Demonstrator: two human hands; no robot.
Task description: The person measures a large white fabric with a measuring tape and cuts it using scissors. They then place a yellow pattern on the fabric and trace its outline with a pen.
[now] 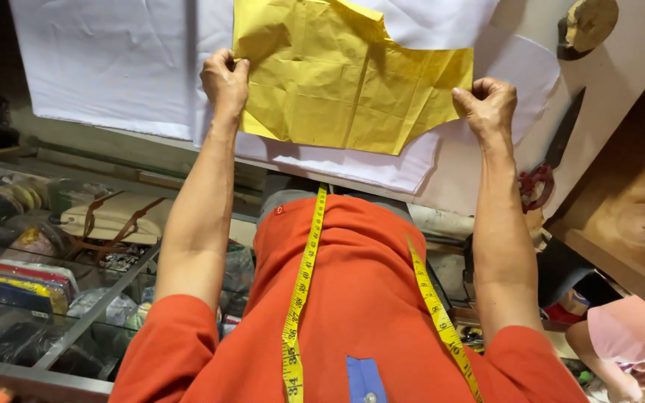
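Left hand (225, 80): you've got it pinched shut on the left edge of the yellow paper (345, 82).
Right hand (489, 107): closed on the right edge, slightly lower.
Paper: creased, spread flat between your fists on the white cloth (113, 67) over the table (621, 67).
Axis: long side runs hand to hand; neither hand is nearer.
Nearby: scissors (550, 160) lie just right of your right wrist; tape (300, 291) hangs on your chest.
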